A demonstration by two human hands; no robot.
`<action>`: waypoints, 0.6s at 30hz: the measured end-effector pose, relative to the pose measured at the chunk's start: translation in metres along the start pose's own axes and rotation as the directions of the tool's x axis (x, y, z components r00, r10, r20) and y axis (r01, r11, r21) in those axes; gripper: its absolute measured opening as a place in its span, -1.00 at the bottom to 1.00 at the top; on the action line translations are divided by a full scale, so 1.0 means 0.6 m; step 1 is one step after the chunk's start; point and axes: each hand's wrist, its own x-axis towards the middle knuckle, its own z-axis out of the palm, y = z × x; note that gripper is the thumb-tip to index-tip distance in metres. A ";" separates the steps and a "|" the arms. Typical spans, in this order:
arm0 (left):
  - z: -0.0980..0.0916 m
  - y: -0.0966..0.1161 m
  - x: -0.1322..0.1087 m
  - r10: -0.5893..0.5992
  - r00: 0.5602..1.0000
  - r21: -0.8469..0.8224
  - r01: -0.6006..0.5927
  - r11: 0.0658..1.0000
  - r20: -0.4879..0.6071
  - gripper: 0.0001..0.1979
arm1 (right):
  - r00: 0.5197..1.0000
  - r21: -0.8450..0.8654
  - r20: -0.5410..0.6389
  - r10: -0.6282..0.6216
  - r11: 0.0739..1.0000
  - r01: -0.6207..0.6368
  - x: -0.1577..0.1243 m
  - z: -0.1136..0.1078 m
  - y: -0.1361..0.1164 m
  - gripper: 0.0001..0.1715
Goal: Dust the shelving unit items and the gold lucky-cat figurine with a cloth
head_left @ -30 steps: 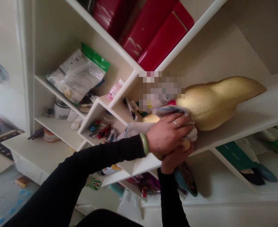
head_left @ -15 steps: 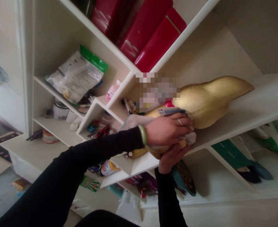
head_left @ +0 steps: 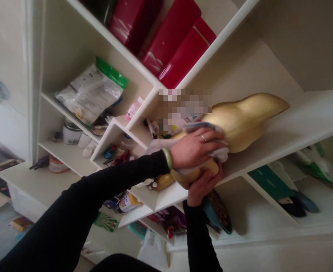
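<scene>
A white shelving unit (head_left: pixel 305 122) holds the scene, its shelves crowded with packets and bottles. A gold gourd-shaped ornament (head_left: pixel 240 122) sits at a shelf's edge. The left hand (head_left: pixel 196 148) presses a grey cloth (head_left: pixel 219 154) against it, fingers together, while the right hand (head_left: pixel 203 187) curls beneath. Its smooth surface could slip if the cloth slides, tipping it off the edge.

Tilted gold gourd ornament (head_left: pixel 241 122), partly under a cloth (head_left: pixel 218 154)

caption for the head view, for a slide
Left hand with a cloth on a gold gourd ornament, right hand cupped beneath it, on a white shelf
</scene>
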 end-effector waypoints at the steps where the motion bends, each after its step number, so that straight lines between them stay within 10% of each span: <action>1: -0.001 -0.011 0.003 -0.052 0.995 -0.002 0.052 0.999 -0.080 -0.61 | 0.998 0.004 -0.034 -0.043 0.999 0.044 0.000 0.000 -0.001 -0.25; 7: 0.002 -0.069 0.049 -0.320 0.906 -0.055 0.317 0.947 -0.277 -0.57 | 0.992 0.003 -0.076 -0.099 0.995 0.099 0.001 0.003 -0.002 -0.30; 13: -0.003 -0.024 0.161 -0.041 0.993 0.104 0.053 0.993 -0.113 -0.45 | 0.991 -0.021 -0.070 -0.114 0.993 0.113 0.003 0.000 0.003 -0.28; 18: -0.023 -0.012 0.252 -0.254 0.965 0.248 0.233 0.940 0.057 0.03 | 0.993 -0.028 -0.064 -0.095 0.995 0.094 0.003 -0.001 -0.002 -0.28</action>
